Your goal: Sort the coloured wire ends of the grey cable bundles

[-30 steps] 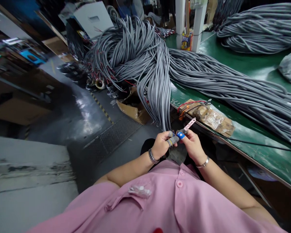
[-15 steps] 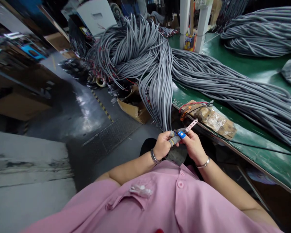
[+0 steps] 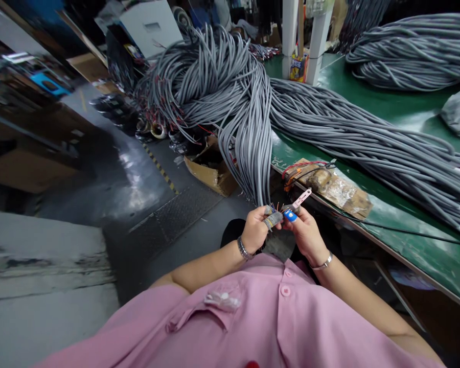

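Head view: the green counter (image 3: pixel 368 94) spreads over the right side, and the mass of grey cables (image 3: pixel 257 153) lies along it and spills over its edge, one thick hank hanging down toward the person's lap. Below that hank and to its left, a torn cardboard box (image 3: pixel 207 174) sits on the floor; a wooden board (image 3: pixel 339 191) with tape on it rests at the counter's near edge, just beside the hands.

The left hand (image 3: pixel 255 230) has its grip pinched together, apparently on cable ends, with thin wires (image 3: pixel 278 207) fanning out between the two hands. The right hand (image 3: pixel 308 235) has its grip clamped on a flat pink strip (image 3: pixel 302 198), whose lower end is hidden by the fingers. A blue thumb cover (image 3: pixel 290 215) presses close to the wires.

The step in hand looks like fine work on those loose ends. I judge the next move calls for a steady left pinch and small, careful right-thumb pressure, one wire at a time.
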`<act>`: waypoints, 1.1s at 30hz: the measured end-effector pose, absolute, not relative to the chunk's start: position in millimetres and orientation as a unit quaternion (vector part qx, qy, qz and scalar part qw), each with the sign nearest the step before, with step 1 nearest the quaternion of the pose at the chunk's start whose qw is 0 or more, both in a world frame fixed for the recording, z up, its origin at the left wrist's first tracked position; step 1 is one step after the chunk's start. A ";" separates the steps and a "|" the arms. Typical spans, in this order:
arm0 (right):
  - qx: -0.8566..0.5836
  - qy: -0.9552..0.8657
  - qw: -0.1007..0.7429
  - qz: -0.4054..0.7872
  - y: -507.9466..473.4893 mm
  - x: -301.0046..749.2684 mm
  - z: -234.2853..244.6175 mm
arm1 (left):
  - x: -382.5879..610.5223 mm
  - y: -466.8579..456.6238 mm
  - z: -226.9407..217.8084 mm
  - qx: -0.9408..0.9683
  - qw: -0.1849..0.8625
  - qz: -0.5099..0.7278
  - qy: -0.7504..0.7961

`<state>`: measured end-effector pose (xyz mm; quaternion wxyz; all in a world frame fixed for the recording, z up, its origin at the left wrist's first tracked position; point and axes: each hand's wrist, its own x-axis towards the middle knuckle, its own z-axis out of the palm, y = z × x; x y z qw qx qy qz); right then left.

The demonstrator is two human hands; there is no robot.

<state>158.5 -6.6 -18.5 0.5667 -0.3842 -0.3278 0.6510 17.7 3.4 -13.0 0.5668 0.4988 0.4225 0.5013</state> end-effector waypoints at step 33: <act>-0.325 -0.270 0.549 0.721 21.7 192.9 -16.0 | 26.5 10.7 8.5 0.468 0.659 0.458 0.371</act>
